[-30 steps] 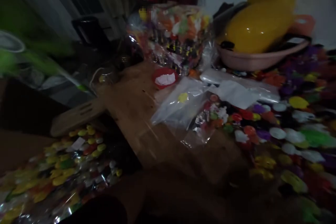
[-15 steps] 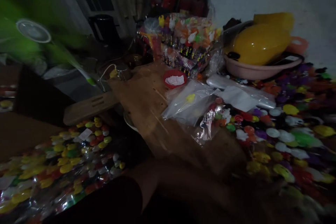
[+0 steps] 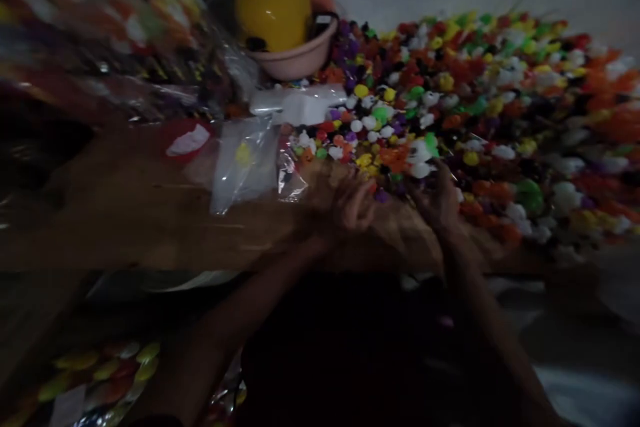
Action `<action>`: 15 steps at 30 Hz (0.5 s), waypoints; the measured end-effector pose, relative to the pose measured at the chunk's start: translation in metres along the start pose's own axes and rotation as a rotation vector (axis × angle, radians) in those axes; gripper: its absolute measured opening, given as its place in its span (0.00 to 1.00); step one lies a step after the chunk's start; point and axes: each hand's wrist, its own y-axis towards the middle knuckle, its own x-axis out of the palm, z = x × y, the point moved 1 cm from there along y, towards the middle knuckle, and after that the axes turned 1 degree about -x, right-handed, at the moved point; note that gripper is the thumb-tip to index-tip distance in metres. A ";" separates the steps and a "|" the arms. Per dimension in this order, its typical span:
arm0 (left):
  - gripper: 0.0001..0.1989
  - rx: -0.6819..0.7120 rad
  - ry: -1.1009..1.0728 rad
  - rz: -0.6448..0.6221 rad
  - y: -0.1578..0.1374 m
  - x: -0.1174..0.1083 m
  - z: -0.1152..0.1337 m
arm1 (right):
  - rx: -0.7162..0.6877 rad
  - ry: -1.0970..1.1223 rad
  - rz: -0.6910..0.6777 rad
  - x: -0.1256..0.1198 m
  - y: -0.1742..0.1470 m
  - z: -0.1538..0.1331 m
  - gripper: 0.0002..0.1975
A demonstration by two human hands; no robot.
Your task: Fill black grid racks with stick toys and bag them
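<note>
My left hand (image 3: 354, 203) is over the wooden table at the near edge of a big heap of small colourful figures. Its fingers are curled, and a small red bit shows at the fingertips; what they hold is too blurred to name. My right hand (image 3: 436, 197) is just to the right, with fingers and thumb bent around a few small plastic figures (image 3: 421, 159), white and green ones among them. Orange and yellow figures lie between the two hands. A clear plastic bag (image 3: 245, 163) rests flat on the table, left of my left hand.
The heap of figures (image 3: 500, 100) spreads across the right side. A pink basin (image 3: 295, 61) holding a yellow rounded object (image 3: 273, 10) stands behind. Left are a red dish (image 3: 170, 150) with white paper and blurred bagged figures (image 3: 125, 33). More figures (image 3: 115, 373) lie below the table.
My view has swung right, so the table and basin have shifted left in the picture. Both hands now show at the heap; before, only a dark, blurred forearm was visible.
</note>
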 end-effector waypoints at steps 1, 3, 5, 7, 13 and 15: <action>0.28 -0.058 -0.048 0.021 -0.001 0.002 -0.008 | 0.002 0.038 -0.014 0.004 -0.018 -0.004 0.34; 0.32 -0.159 -0.104 0.067 -0.004 0.009 -0.018 | -0.056 0.036 -0.086 0.019 -0.044 -0.021 0.35; 0.34 -0.221 -0.110 0.107 -0.010 0.016 -0.022 | -0.086 -0.057 -0.199 0.032 -0.058 -0.038 0.36; 0.32 -0.269 -0.104 0.139 -0.015 0.022 -0.023 | -0.080 -0.178 -0.308 0.036 -0.062 -0.049 0.40; 0.22 -0.386 -0.004 0.128 -0.007 0.017 -0.038 | -0.026 -0.336 -0.356 -0.038 -0.085 -0.035 0.31; 0.20 -0.355 0.097 0.051 -0.008 0.011 -0.042 | 0.037 -0.321 -0.309 -0.074 -0.122 -0.009 0.17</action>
